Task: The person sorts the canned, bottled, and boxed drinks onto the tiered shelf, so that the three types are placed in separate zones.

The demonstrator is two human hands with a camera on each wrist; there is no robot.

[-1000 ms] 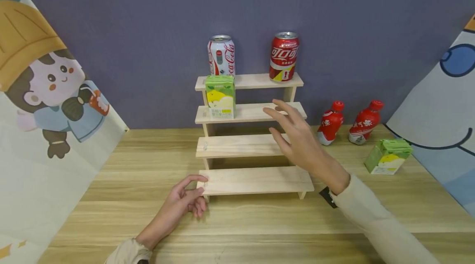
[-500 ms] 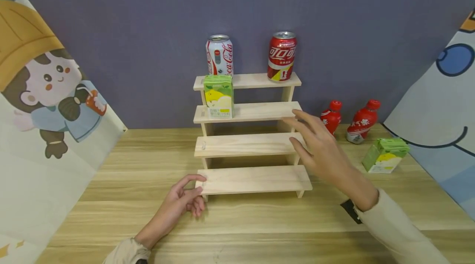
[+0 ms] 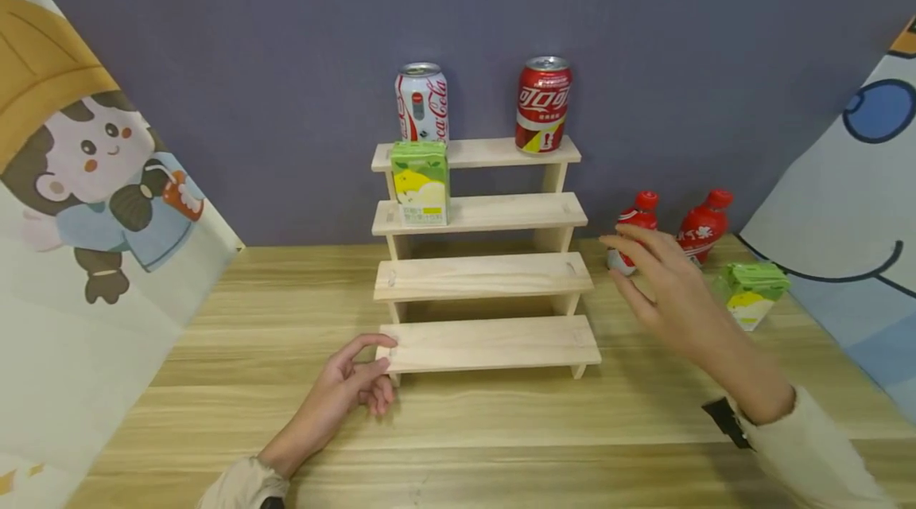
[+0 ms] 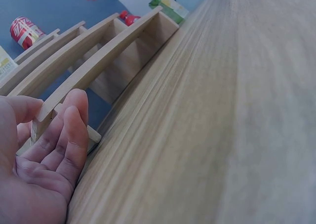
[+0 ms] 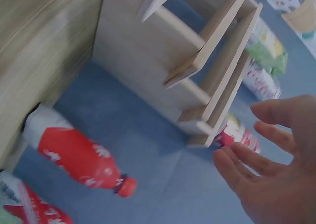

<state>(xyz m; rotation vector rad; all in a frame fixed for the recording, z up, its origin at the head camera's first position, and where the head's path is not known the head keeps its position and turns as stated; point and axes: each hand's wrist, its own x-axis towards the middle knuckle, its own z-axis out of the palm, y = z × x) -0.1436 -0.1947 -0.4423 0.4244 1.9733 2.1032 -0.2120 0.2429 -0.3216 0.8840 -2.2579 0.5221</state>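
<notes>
My left hand [image 3: 339, 391] pinches the left end of the lowest step of a pale wooden stepped display rack [image 3: 494, 343], thumb and index finger at its edge. To the right of the rack hovers my right hand [image 3: 673, 298], fingers spread and nothing in them. It overlaps two red-capped bottles in the head view: the left bottle [image 3: 644, 215], partly covered by the fingers, and the right bottle [image 3: 704, 229]. Both bottles stand upright on the table. Just beyond the hand is a green juice box [image 3: 758, 286], its left side partly hidden.
On the rack's top step stand a white Coca-Cola can [image 3: 424, 99] at left and a red cola can [image 3: 544, 107] at right. One step down, a second green juice box [image 3: 421, 187] stands at the left. A dark wall [image 3: 322, 95] rises behind the wood-grain table [image 3: 286, 310].
My right hand has moved rightward, away from the rack's upper steps and over toward the bottles. The left hand keeps its place on the lowest step.
</notes>
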